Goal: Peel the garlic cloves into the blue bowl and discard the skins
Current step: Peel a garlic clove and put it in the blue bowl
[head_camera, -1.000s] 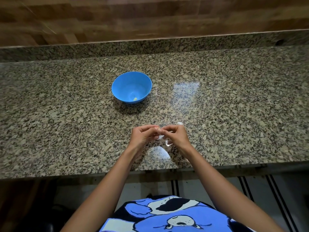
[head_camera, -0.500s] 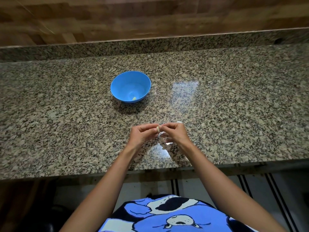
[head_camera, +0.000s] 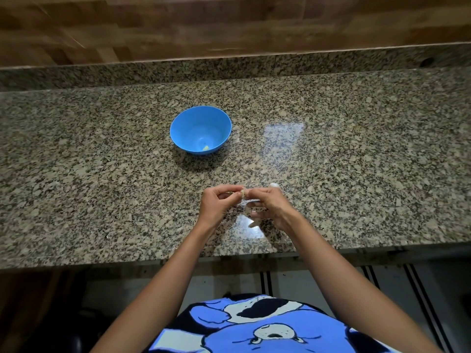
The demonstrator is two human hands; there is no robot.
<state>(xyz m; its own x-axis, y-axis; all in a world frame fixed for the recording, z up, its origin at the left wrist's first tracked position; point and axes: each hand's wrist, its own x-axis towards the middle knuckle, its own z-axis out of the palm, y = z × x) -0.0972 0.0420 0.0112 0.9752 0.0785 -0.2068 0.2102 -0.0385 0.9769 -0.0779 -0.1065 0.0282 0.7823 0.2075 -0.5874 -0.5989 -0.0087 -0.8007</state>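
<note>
My left hand point(head_camera: 218, 203) and my right hand point(head_camera: 270, 206) meet just above the counter near its front edge, and both pinch a small pale garlic clove point(head_camera: 242, 192) between their fingertips. Thin skin hangs under my right fingers. On the counter just behind my right hand lies another pale clove point(head_camera: 274, 185). Farther back and a little left stands the blue bowl point(head_camera: 221, 123), with one small peeled clove point(head_camera: 206, 148) at its bottom.
The speckled granite counter point(head_camera: 356, 161) runs the full width, with a raised granite ledge and wooden wall behind. A pale scrap of skin point(head_camera: 253, 223) lies under my right hand. The counter's front edge is just below my wrists.
The two hands have stayed together on the clove. My fingers have shifted slightly and more of the clove shows between the fingertips.
</note>
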